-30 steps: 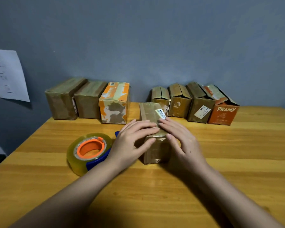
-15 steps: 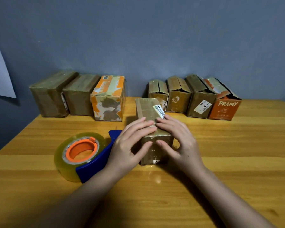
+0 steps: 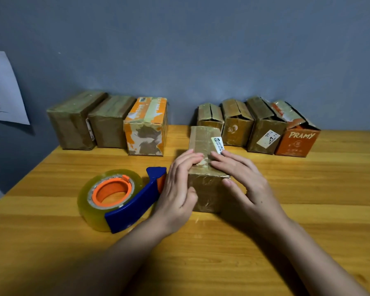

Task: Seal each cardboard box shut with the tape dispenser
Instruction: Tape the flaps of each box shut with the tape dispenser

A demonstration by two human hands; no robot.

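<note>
Count: eight cardboard boxes, one tape dispenser point(image 3: 120, 197), two hands. Centre box point(image 3: 205, 165) is the landmark; it lies on the wooden table point(image 3: 308, 210). Left hand point(image 3: 177, 189) rests on its left side and top, fingers slightly bent; right hand point(image 3: 241, 178) presses flat on the top, thumb at the near edge. Dispenser lies just left of it. Behind-left: three closed boxes point(image 3: 107, 122). Behind-right: four boxes with flaps ajar point(image 3: 259, 124). Blue-grey wall point(image 3: 201, 50) behind; paper sheet point(image 3: 2, 88) far left.

Home packing desk point(image 3: 308, 189): boxes point(image 3: 145, 127), taped note point(image 3: 2, 88)
</note>
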